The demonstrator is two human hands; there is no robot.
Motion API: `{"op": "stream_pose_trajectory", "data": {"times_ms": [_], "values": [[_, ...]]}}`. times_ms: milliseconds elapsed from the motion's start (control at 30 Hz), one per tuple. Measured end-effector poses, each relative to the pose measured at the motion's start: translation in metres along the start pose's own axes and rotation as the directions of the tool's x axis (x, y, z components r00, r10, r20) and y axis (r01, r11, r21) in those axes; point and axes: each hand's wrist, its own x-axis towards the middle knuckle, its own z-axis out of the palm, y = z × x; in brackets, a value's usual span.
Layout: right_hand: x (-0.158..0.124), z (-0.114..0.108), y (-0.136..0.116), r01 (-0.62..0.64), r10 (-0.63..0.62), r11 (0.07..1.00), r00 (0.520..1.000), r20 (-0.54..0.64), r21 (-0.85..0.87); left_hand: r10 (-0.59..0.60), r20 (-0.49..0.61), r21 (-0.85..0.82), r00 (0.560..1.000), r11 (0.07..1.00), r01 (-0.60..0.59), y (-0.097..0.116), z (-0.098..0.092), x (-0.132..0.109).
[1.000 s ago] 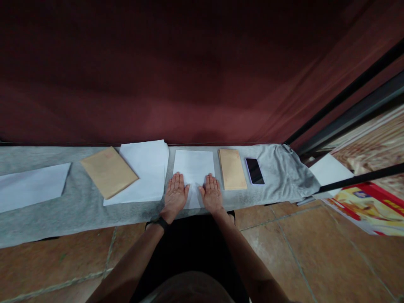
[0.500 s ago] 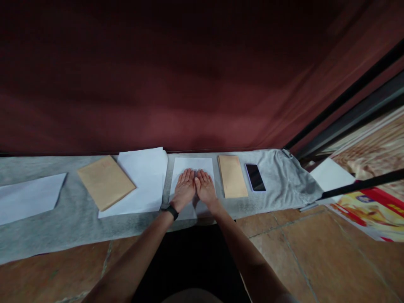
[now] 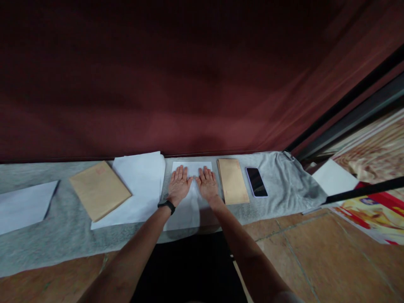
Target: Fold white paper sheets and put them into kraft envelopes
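Note:
A white sheet of paper [image 3: 183, 216] lies before me on a grey cloth [image 3: 72, 235]. On its left part my left hand [image 3: 179, 184] rests flat, fingers stretched away from me, a black band round the wrist. My right hand [image 3: 207, 184] lies flat on the right part, fingers spread. A gap shows between the two hands, with the thumbs pointing toward each other. Neither hand holds anything. Right of the sheet is a stack of brown envelopes [image 3: 233, 181]; to the left, a larger brown envelope [image 3: 100, 190] overlaps a pile of white paper [image 3: 142, 181].
A phone [image 3: 256, 182] lies right of the brown stack. More white paper [image 3: 27, 206] is at the far left. A dark red curtain-like surface [image 3: 189, 105] rises behind the cloth. At right are dark bars [image 3: 353, 103] and a colourful printed box [image 3: 375, 214]. The floor [image 3: 341, 248] is tiled.
My hands have slid apart on the sheet, the left one leftward and the right one slightly rightward. The fingers are more spread. The view has shifted slightly.

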Motion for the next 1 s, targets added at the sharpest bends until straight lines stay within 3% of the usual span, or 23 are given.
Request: {"op": "stream_pose_trajectory", "data": {"times_ms": [267, 500, 733, 1000], "values": [[0.012, 0.007, 0.009, -0.07, 0.07, 0.997, 0.997, -0.033, -0.01, -0.067, -0.016, 0.002, 0.998, 0.998, 0.067, -0.009, 0.0, 0.012], [0.019, -0.001, 0.005, -0.139, 0.139, 0.99, 0.99, -0.005, -0.016, -0.076, -0.035, 0.017, 0.996, 0.997, 0.077, -0.012, 0.002, 0.014], [0.027, 0.005, -0.014, 0.131, -0.132, 0.99, 0.991, 0.022, 0.052, -0.065, -0.061, 0.025, 0.996, 0.997, 0.066, -0.013, 0.003, 0.014], [0.043, 0.006, 0.004, 0.012, -0.012, 1.0, 1.0, -0.003, 0.0, -0.059, -0.073, 0.031, 0.996, 0.998, 0.062, -0.013, 0.001, 0.013]]}}
